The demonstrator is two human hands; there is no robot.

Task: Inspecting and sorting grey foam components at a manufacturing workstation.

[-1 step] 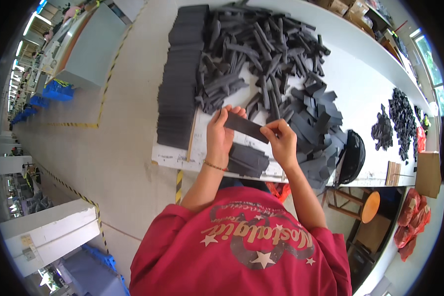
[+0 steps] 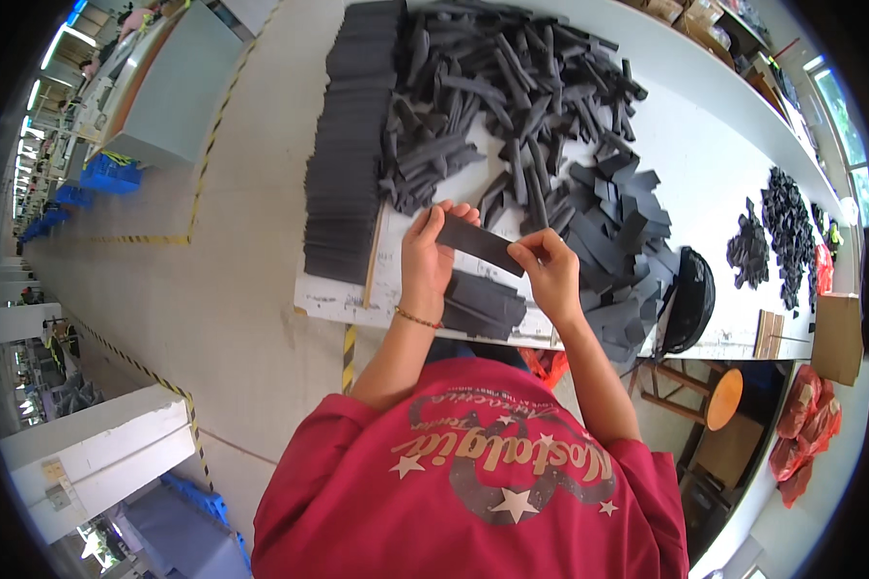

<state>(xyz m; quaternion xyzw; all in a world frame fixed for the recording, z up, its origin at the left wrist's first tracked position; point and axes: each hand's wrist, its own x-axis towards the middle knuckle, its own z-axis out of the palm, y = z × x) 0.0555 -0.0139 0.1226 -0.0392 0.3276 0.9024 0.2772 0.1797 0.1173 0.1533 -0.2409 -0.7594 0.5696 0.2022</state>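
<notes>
One long white table [image 2: 710, 125], smooth on top, is smudged along its near edge. Before it, the person's red T-shirt [image 2: 434, 502] looks soft and creased. A heap of rolled, tube-like dark pieces [image 2: 526, 96] sprawls over the far side; left of it runs a row of stacked strips [image 2: 355, 145], finely ridged. Flat, angular pieces [image 2: 608, 241] overlap to the right, and a low stack [image 2: 485, 307] lies near the edge. Above that stack, a matte dark strip [image 2: 480, 243] stretches straight: the left hand [image 2: 431, 241], palm up, has one end under its thumb; the right hand [image 2: 552, 273] pinches the other. The shirt bears pale script, smaller lettering and stars; the table's faint marks I can't read.
</notes>
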